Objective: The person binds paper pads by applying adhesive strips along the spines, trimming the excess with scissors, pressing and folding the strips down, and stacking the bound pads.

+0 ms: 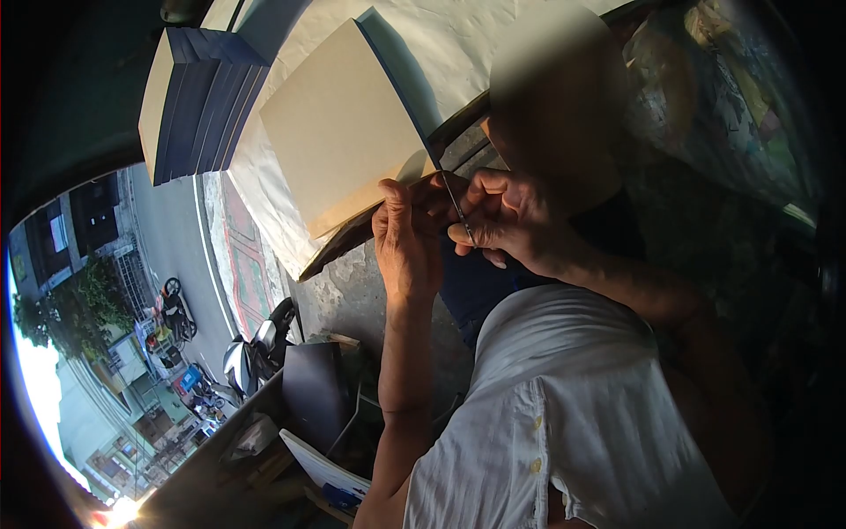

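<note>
A large tan board-like panel (344, 123) with a dark edge, perhaps a book cover or book block, lies on pale paper at the edge of the work surface. My left hand (407, 236) grips its near corner, thumb up along the edge and the other fingers partly hidden. My right hand (515, 216) pinches a thin, dark metal tool (460, 210) between thumb and fingers. The tool's far end reaches the panel's right corner, close to my left fingertips. Its exact kind is too small and shaded to make out.
A stack of thick dark-blue blocks (207, 101) stands beyond the panel on the left. Crumpled pale paper (449, 44) covers the surface. Clear plastic bags (731, 106) hang at upper right. A dark board (315, 388) stands lower left; parked motorcycles (256, 357) line the street outside.
</note>
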{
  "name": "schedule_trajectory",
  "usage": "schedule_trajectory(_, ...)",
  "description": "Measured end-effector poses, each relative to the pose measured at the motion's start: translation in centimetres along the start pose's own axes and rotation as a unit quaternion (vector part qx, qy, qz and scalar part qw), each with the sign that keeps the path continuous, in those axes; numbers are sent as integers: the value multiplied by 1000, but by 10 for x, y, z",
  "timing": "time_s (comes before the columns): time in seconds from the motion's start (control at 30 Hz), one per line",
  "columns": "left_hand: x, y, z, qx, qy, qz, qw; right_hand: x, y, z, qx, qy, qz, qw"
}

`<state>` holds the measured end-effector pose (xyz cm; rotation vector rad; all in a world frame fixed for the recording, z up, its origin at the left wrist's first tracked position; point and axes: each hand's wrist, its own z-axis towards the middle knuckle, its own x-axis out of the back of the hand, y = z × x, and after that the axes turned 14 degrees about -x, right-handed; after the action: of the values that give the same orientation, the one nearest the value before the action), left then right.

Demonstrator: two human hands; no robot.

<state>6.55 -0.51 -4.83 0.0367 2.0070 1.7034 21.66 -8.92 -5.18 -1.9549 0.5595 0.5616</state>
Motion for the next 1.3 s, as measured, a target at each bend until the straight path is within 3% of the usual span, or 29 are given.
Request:
schedule_trajectory(0.33,-3,7,-1,2,-49,-19,999,-4,4,1,37,-7,14,999)
schedule_trajectory(0.43,-1,9,0,17,-63,-46,997,-6,2,-3,4,59,29,998)
schedule_trajectory(0.5,-3,12,1,34,-54,-129,990,-1,4,-8,128,88,-119,981)
schedule_trajectory(0.53,-6,11,1,30,-55,-132,989,1,0,-10,130,87,-124,980)
schedule_trajectory(0.6,-18,5,-3,1,51,-93,994,6,-20,-17,294,213,-332,871)
schedule_trajectory(0.63,-24,2,-3,-2,51,-102,994,12,-45,-17,364,257,-466,764)
schedule_trajectory(0.7,-33,4,-2,5,60,-87,994,23,-82,4,486,299,-559,601)
schedule_trajectory(0.87,-31,14,-1,14,97,-77,992,43,-154,55,317,293,-726,535)
schedule_trajectory(0.93,-27,15,1,25,120,-16,992,36,-174,57,280,226,-731,579)
schedule_trajectory(1.03,-22,21,-3,13,156,-71,985,29,-186,64,256,181,-773,552)
schedule_trajectory(1.1,-12,35,-4,-2,149,-69,986,20,-183,67,206,296,-804,473)
schedule_trajectory(1.2,10,53,-10,-6,154,-53,987,14,-183,67,186,312,-837,409)
schedule_trajectory(1.27,34,63,-14,24,83,-69,994,3,-177,56,212,280,-850,392)
schedule_trajectory(1.3,35,73,-15,28,98,-66,993,-17,-165,43,324,200,-800,463)
